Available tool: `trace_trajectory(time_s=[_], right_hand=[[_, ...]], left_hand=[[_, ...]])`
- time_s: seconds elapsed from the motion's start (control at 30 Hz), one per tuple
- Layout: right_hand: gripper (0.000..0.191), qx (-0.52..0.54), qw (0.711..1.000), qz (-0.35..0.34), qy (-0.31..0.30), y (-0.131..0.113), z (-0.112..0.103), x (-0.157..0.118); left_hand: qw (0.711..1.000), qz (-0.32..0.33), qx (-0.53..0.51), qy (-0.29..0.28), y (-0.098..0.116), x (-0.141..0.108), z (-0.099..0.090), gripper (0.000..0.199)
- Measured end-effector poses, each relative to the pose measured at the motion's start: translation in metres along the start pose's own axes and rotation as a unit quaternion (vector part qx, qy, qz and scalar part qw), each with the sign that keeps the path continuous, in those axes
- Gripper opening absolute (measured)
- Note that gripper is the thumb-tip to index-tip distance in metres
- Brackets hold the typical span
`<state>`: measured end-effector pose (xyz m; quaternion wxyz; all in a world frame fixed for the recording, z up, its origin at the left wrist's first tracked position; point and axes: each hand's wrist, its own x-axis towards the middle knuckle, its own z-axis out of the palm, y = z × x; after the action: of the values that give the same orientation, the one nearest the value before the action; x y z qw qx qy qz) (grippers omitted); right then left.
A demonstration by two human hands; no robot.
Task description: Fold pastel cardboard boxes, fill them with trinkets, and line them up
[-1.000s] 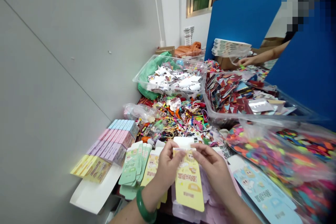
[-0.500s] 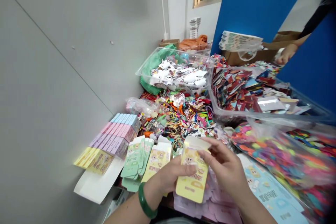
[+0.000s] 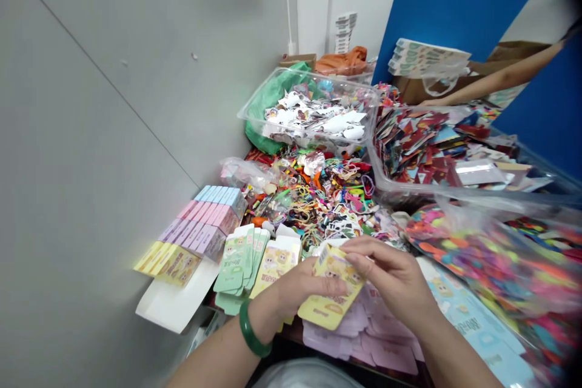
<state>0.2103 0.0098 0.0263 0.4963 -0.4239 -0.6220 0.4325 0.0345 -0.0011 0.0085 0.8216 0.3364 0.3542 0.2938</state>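
Note:
A small yellow cardboard box [image 3: 333, 294] with cartoon print is tilted between both hands. My left hand [image 3: 300, 285], below a green bangle, is closed round its left side, thumb across the printed front. My right hand [image 3: 386, 273] pinches the upper right edge near the top flap; its fingertips behind the card are partly hidden. Under the hands lie flattened purple boxes [image 3: 382, 345]. To the left are more yellow boxes [image 3: 273, 267] and a fanned stack of green boxes [image 3: 236, 260]. Flat light-blue boxes [image 3: 482, 327] lie right of my right forearm.
Filled boxes in colour rows [image 3: 200, 224] stand in a white tray [image 3: 179, 303] by the grey wall. Small trinkets [image 3: 318, 194] cover the table middle. Behind are clear bins of paper cutouts [image 3: 313, 118] and cards [image 3: 422, 139]. Another person's arm [image 3: 504, 77] reaches in at right.
The yellow box has turned clockwise and its side panel now shows; its top flap is folded from upright. The other person's arm has reached further left. The view has shifted slightly.

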Motion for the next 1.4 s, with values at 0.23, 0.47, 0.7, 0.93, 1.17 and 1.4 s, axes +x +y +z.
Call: trace_trajectory(time_s=[0.23,0.47,0.7,0.93,1.17,1.4], right_hand=[[0.021,-0.044,0.997,-0.051,-0.044,0.008,0.001,-0.007],[0.025,-0.073,0.992,-0.057,-0.088,0.006,0.000,-0.001],[0.039,0.078,0.971,0.222,-0.046,0.013,-0.003,0.009],[0.022,-0.345,0.922,0.135,-0.108,0.004,-0.041,0.064],[0.041,-0.536,0.748,0.315,0.233,0.004,-0.212,0.151],[0.045,-0.519,0.741,0.357,0.232,0.052,-0.260,0.161]], left_hand=[[0.999,-0.012,-0.017,0.037,-0.005,0.000,0.000,0.041],[0.998,-0.039,-0.042,0.038,-0.004,-0.003,0.004,0.045],[0.971,0.177,0.101,0.123,0.000,0.000,-0.012,0.049],[0.939,0.207,0.264,0.074,0.004,-0.007,-0.010,0.024],[0.973,0.157,0.089,0.141,-0.011,-0.017,-0.031,0.049],[0.969,0.144,0.076,0.187,-0.012,-0.015,-0.037,0.046]])
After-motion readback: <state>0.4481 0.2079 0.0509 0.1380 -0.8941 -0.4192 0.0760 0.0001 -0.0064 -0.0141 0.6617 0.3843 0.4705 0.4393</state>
